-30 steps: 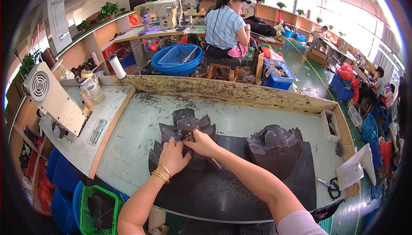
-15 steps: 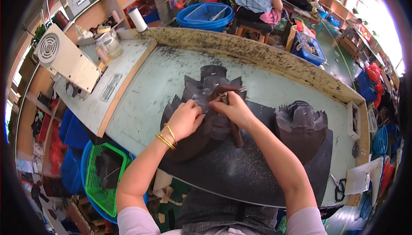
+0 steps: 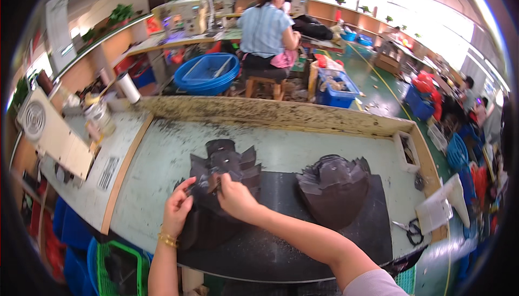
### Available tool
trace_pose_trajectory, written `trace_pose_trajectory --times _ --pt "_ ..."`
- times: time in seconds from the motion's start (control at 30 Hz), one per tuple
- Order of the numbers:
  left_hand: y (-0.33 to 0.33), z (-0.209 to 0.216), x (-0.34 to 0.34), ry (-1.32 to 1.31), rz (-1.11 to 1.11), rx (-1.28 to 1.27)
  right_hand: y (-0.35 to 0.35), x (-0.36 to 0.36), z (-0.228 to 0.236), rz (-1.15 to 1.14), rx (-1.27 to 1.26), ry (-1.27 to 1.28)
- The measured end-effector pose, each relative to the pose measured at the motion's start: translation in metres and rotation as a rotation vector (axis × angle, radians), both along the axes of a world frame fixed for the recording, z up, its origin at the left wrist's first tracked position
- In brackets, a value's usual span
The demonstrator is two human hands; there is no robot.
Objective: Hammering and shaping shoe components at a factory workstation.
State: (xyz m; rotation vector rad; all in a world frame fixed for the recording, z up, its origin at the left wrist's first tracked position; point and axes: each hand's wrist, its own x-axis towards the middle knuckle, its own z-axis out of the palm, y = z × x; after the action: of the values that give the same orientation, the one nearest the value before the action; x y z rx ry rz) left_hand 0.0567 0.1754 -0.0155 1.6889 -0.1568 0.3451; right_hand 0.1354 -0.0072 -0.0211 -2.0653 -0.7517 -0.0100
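Note:
A pile of dark brown, leather-like cut pieces [image 3: 223,161] with pointed, overlapping edges lies on the left part of the black mat [image 3: 281,242]. Over this pile, my right hand [image 3: 237,201] is closed in a pinch on a small brown piece [image 3: 213,183], mostly covered by the fingers. Just left of it, my left hand [image 3: 177,207] hovers at the pile's left edge with fingers apart and nothing visible in them. A second pile of dark brown pieces [image 3: 336,193] rests to the right, touched by neither hand.
A wooden rim [image 3: 259,113] borders the pale table. Black-handled scissors [image 3: 413,231] lie near the right edge, below a small white box [image 3: 405,152]. At left stand a cream machine [image 3: 57,136] and a jar [image 3: 101,118]. Beyond the table, a person [image 3: 265,26] sits beside blue baskets [image 3: 207,74].
The view has tilted up and shifted right, showing more of the room. My left hand has opened its fingers. The long brown piece under my right hand no longer shows.

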Motion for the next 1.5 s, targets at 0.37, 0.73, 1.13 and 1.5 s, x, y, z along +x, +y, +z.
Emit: trace_pose_trajectory --times 0.37,0.73,1.13,1.5 --pt "-0.003 0.097 -0.09 -0.329 0.38 0.57 -0.007 0.011 0.01 -0.064 -0.066 -0.015" --pt "-0.118 0.092 -0.1 0.033 -0.069 0.062 -0.133 -0.093 0.104 0.488 0.468 0.601" --pt "-0.177 0.065 -0.08 -0.112 -0.65 0.52 -0.222 -0.163 0.083 0.095 0.001 0.304" --pt "-0.192 0.012 -0.065 -0.505 -0.659 0.926 -0.252 -0.187 0.065 -0.124 -0.229 -0.053"
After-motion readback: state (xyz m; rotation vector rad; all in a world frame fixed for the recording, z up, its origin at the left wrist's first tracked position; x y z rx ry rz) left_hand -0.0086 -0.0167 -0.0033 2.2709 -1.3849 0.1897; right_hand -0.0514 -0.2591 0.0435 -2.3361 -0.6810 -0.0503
